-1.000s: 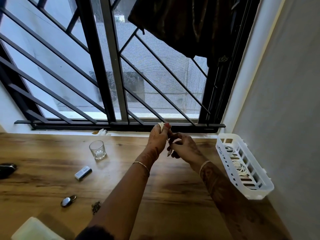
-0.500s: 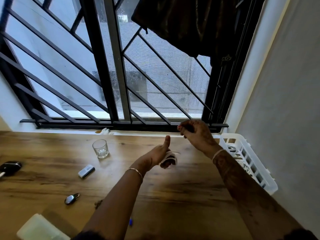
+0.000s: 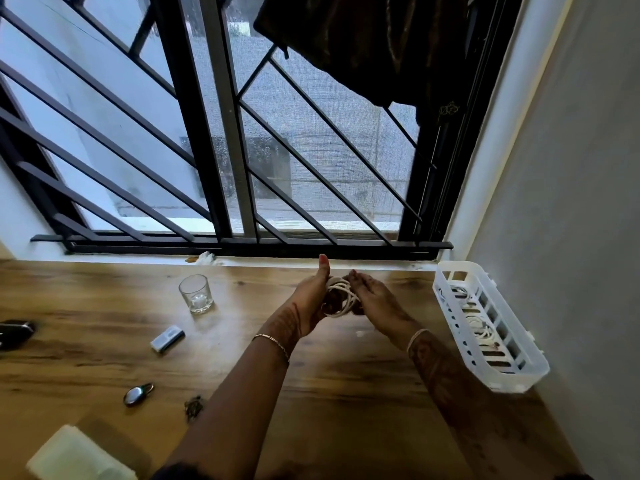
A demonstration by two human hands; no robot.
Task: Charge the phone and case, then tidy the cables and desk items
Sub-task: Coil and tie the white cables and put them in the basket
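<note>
Head view, looking down over a wooden desk (image 3: pixel 346 393) set against a barred window (image 3: pixel 194 133); both my arms reach forward to the middle of the desk, just short of the sill.

Left hand (image 3: pixel 311 299): thumb straight up, fingers curled, a white cable (image 3: pixel 341 296) looped in a small coil around them; I hold the coil above the wood, not resting on it. Right hand (image 3: pixel 375 306): fingers curled in against the right side of the same coil, gripping the loops; the cable's plugs are hidden between my hands, cannot tell where they lie. A thin bangle sits on each wrist.

Right of my hands, along the grey wall (image 3: pixel 571 168), a white slotted basket (image 3: pixel 519 377) stands on the desk; more white cables (image 3: pixel 479 323) lie coiled inside it.

Left of my hands: a clear glass (image 3: pixel 196 294) upright, something pale at its bottom; nearer me, a small white stick-shaped gadget (image 3: pixel 167 338) lying flat; nearer yet, a shiny oval fob (image 3: pixel 138 394) and beside it a small dark trinket (image 3: pixel 194 407), apart from each other. At the far left edge, a dark object (image 3: pixel 15 332), cut off by the frame; cannot tell what it is. At the lower left corner, a pale block (image 3: pixel 76 455), partly out of view.

A dark cloth (image 3: pixel 363 39) hangs across the top right of the window.
</note>
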